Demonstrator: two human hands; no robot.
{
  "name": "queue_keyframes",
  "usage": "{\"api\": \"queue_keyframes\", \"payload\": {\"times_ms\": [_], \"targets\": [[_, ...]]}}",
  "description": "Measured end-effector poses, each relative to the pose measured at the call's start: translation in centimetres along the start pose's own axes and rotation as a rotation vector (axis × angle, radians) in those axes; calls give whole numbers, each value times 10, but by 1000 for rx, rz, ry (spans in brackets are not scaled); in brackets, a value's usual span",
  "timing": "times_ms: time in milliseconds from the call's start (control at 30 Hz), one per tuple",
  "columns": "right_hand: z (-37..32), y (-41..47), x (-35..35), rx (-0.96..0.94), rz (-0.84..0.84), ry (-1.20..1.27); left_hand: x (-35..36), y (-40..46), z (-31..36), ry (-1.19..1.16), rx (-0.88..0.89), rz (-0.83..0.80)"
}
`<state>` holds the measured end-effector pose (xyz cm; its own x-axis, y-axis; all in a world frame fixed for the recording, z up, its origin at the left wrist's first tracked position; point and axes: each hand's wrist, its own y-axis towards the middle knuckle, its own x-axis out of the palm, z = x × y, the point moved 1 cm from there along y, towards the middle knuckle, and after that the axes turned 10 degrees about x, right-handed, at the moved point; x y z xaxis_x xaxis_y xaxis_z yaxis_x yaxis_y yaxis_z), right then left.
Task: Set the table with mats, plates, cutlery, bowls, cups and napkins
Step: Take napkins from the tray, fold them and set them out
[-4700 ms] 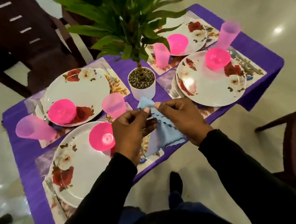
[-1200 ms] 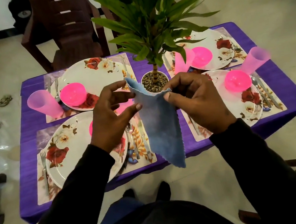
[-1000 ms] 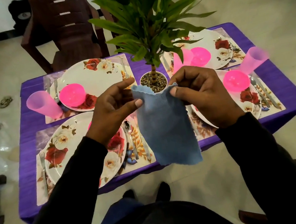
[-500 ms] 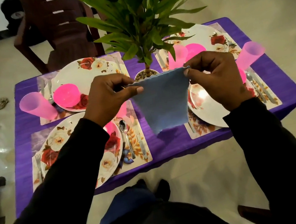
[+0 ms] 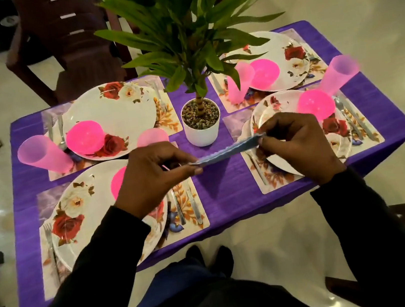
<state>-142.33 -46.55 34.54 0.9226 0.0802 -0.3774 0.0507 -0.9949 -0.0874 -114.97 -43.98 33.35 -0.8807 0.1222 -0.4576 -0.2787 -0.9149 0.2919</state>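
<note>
napkin (image 5: 227,151) pulled flat and edge-on since half a second ago, no longer hanging | left hand (image 5: 152,176) at 9 o'clock, right hand (image 5: 297,144) at 3 o'clock, each pinching an end; held above table (image 5: 222,187) | probably folding before placing

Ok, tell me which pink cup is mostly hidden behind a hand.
The pink cup just above the left hand, between the two left plates. Only its rim shows; the other three cups are in plain view.
</note>
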Motion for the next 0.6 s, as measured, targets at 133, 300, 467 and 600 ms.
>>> {"api": "queue_keyframes", "payload": {"times_ms": [133, 300, 467, 600], "targets": [[32, -11, 6, 101, -171, -279, 14, -25, -17, -17, -149, -220], [61, -20, 18, 279, -354, -535, 32, -44, -36, -12, -204, -376], [72, -22, 32, 385, -366, -602, 43, -45, -52, 103, -240, -399], [84, -20, 41, 431, -269, -575, 51, -39, -67, 134, -317, -339]]}}
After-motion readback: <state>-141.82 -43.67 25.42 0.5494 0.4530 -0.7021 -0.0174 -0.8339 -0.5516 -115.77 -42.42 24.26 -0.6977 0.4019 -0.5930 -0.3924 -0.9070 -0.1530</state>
